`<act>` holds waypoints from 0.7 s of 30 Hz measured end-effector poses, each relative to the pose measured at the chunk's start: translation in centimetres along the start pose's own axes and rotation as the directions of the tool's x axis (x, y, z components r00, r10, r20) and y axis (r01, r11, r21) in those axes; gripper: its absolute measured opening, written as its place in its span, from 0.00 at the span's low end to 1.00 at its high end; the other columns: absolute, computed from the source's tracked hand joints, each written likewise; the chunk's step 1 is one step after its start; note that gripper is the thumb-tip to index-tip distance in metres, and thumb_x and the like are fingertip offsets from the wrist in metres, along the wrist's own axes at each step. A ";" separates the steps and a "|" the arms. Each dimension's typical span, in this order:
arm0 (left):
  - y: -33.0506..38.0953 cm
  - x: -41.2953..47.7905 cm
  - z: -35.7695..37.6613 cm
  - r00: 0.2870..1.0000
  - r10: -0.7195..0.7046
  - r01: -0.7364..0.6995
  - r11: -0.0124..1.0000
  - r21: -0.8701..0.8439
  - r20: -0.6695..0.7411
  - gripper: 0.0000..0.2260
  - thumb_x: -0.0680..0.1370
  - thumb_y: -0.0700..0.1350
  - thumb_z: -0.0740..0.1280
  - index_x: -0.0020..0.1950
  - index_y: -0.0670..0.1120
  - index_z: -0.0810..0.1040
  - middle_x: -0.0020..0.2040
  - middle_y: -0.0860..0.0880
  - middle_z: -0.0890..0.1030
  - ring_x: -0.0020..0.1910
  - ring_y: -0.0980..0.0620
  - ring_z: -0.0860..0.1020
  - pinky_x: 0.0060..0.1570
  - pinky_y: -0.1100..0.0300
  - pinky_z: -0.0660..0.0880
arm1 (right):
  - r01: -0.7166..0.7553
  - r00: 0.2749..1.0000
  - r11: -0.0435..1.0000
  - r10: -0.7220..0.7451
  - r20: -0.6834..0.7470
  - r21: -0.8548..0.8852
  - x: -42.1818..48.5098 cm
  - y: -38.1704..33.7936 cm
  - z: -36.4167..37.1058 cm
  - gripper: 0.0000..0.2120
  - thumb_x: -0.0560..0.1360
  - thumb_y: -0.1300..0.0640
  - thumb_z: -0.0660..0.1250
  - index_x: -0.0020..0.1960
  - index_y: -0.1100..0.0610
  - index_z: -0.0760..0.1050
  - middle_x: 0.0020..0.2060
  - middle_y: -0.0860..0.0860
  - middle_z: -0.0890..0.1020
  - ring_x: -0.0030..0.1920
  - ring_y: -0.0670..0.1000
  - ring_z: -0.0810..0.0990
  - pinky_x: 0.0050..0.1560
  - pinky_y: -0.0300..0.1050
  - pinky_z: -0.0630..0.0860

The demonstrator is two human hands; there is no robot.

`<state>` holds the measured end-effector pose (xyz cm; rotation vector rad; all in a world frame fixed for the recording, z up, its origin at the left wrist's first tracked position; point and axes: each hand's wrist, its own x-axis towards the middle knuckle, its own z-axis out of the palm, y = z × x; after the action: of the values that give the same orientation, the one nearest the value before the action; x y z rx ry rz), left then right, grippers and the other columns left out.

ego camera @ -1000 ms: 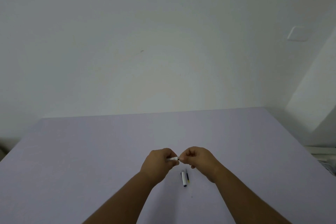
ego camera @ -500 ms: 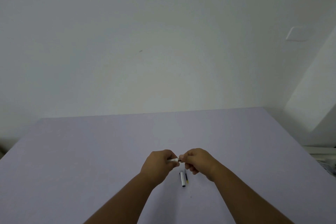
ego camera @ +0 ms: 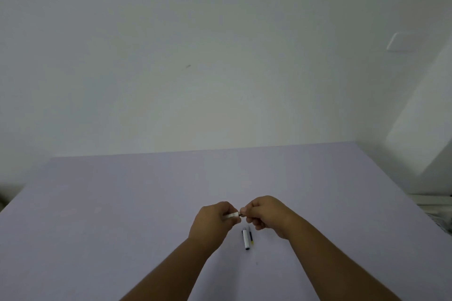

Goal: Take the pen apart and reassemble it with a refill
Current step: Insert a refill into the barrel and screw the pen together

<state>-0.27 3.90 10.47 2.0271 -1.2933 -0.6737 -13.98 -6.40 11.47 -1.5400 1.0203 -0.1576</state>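
My left hand (ego camera: 212, 221) and my right hand (ego camera: 265, 212) meet above the lavender table (ego camera: 122, 203), both closed on a white pen barrel (ego camera: 232, 214) held level between them. Only a short white stretch with a dark end shows between the fingers; the rest is hidden in my fists. Just below the hands, a white pen cap (ego camera: 245, 239) with a black tip lies on the table. Beside it on the right lies a thin dark refill (ego camera: 251, 236) with a yellow end.
A plain white wall rises behind the table's far edge. A white wall plate (ego camera: 403, 41) sits at the upper right. Beyond the table's right edge there is a pale ledge (ego camera: 433, 203).
Both hands have stayed together on the pen barrel, shifting very slightly. The cap and refill on the table have not moved.
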 end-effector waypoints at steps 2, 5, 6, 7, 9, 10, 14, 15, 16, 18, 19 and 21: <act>-0.1 0.3 0.0 0.999 -0.047 0.048 0.999 -0.024 0.014 0.04 0.73 0.48 0.70 0.44 0.50 0.79 0.33 0.56 0.76 0.30 0.59 0.72 0.30 0.68 0.67 | 0.010 1.000 0.999 -0.010 -0.003 -0.048 0.6 0.0 0.1 0.05 0.71 0.52 0.70 0.38 0.52 0.81 0.34 0.49 0.81 0.34 0.46 0.76 0.38 0.39 0.76; -0.7 0.6 0.2 0.989 -0.144 0.146 0.984 -0.104 0.024 0.07 0.75 0.48 0.66 0.52 0.50 0.79 0.38 0.55 0.77 0.32 0.59 0.74 0.30 0.69 0.69 | 0.032 0.987 0.994 -0.048 -0.152 -0.109 2.2 0.5 0.1 0.09 0.72 0.48 0.68 0.42 0.54 0.80 0.39 0.50 0.82 0.37 0.49 0.76 0.44 0.46 0.77; -1.1 0.7 0.3 0.981 -0.190 0.194 0.970 -0.149 0.038 0.08 0.76 0.47 0.64 0.53 0.50 0.79 0.40 0.55 0.77 0.34 0.59 0.74 0.30 0.70 0.68 | 0.024 0.971 0.989 -0.058 -0.231 -0.147 2.8 0.9 0.0 0.11 0.73 0.49 0.67 0.44 0.56 0.80 0.42 0.53 0.83 0.39 0.50 0.77 0.48 0.50 0.78; -1.5 0.7 0.5 0.969 -0.241 0.248 0.947 -0.204 0.061 0.08 0.76 0.45 0.63 0.52 0.50 0.79 0.41 0.54 0.78 0.35 0.59 0.73 0.31 0.70 0.69 | -0.002 0.954 0.980 -0.058 -0.295 -0.199 3.4 1.4 0.0 0.12 0.74 0.50 0.66 0.45 0.59 0.80 0.44 0.55 0.84 0.42 0.52 0.78 0.51 0.52 0.77; -2.5 0.7 0.9 0.940 -0.318 0.341 0.889 -0.307 0.123 0.07 0.76 0.43 0.62 0.48 0.50 0.80 0.44 0.51 0.80 0.37 0.56 0.74 0.35 0.66 0.70 | -0.078 0.946 0.942 -0.034 -0.324 -0.328 4.5 3.0 0.3 0.11 0.75 0.55 0.64 0.48 0.62 0.81 0.48 0.58 0.84 0.48 0.55 0.80 0.54 0.49 0.76; -2.9 0.7 1.1 0.926 -0.346 0.378 0.852 -0.362 0.153 0.07 0.77 0.42 0.63 0.47 0.51 0.80 0.46 0.48 0.81 0.38 0.54 0.75 0.36 0.64 0.72 | -0.114 0.954 0.907 -0.014 -0.299 -0.405 5.0 3.9 0.6 0.11 0.75 0.57 0.63 0.49 0.62 0.81 0.49 0.58 0.84 0.51 0.56 0.81 0.54 0.48 0.76; -4.2 0.9 1.8 0.866 -0.433 0.496 0.675 -0.547 0.250 0.08 0.75 0.42 0.66 0.52 0.51 0.79 0.45 0.47 0.83 0.39 0.51 0.80 0.38 0.60 0.78 | -0.172 0.970 0.771 0.026 -0.240 -0.613 6.8 7.5 3.0 0.12 0.76 0.58 0.60 0.52 0.61 0.79 0.51 0.58 0.83 0.53 0.57 0.81 0.52 0.46 0.77; -4.4 1.1 1.8 0.854 -0.442 0.516 0.648 -0.561 0.275 0.08 0.75 0.42 0.66 0.51 0.52 0.79 0.46 0.47 0.84 0.40 0.51 0.81 0.38 0.59 0.78 | -0.172 0.969 0.747 0.009 -0.249 -0.642 7.2 8.3 3.5 0.11 0.76 0.58 0.59 0.52 0.61 0.77 0.51 0.58 0.83 0.53 0.57 0.81 0.51 0.46 0.77; -4.7 1.2 1.9 0.843 -0.445 0.534 0.623 -0.571 0.303 0.08 0.75 0.42 0.67 0.50 0.54 0.79 0.46 0.47 0.84 0.41 0.50 0.82 0.37 0.58 0.79 | -0.169 0.966 0.716 -0.018 -0.260 -0.678 7.6 8.9 4.0 0.11 0.77 0.57 0.57 0.52 0.60 0.76 0.51 0.58 0.82 0.53 0.57 0.81 0.51 0.46 0.76; -5.0 1.4 2.0 0.824 -0.449 0.563 0.578 -0.591 0.346 0.07 0.76 0.43 0.67 0.51 0.54 0.78 0.48 0.48 0.85 0.44 0.48 0.83 0.38 0.56 0.80 | -0.152 0.967 0.633 -0.065 -0.247 -0.759 8.1 9.9 4.7 0.11 0.78 0.57 0.56 0.53 0.60 0.74 0.52 0.57 0.81 0.53 0.57 0.80 0.52 0.48 0.76; -5.1 1.4 2.1 0.817 -0.452 0.573 0.561 -0.598 0.359 0.07 0.76 0.43 0.67 0.52 0.54 0.78 0.49 0.47 0.84 0.45 0.47 0.83 0.38 0.55 0.80 | -0.134 0.969 0.592 -0.088 -0.229 -0.795 8.2 10.3 5.0 0.11 0.78 0.56 0.55 0.54 0.59 0.73 0.53 0.57 0.81 0.54 0.56 0.80 0.53 0.48 0.76; -5.3 1.4 2.3 0.807 -0.455 0.586 0.539 -0.605 0.377 0.08 0.76 0.43 0.68 0.53 0.53 0.78 0.51 0.47 0.84 0.46 0.46 0.83 0.39 0.54 0.81 | -0.119 0.970 0.559 -0.111 -0.216 -0.820 8.5 10.7 5.6 0.10 0.78 0.57 0.55 0.55 0.58 0.72 0.53 0.55 0.81 0.53 0.55 0.80 0.53 0.47 0.76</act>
<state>1.81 3.70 4.84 1.6762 -0.3236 -1.4109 -10.80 -6.82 -2.96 -2.4393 1.4056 0.1916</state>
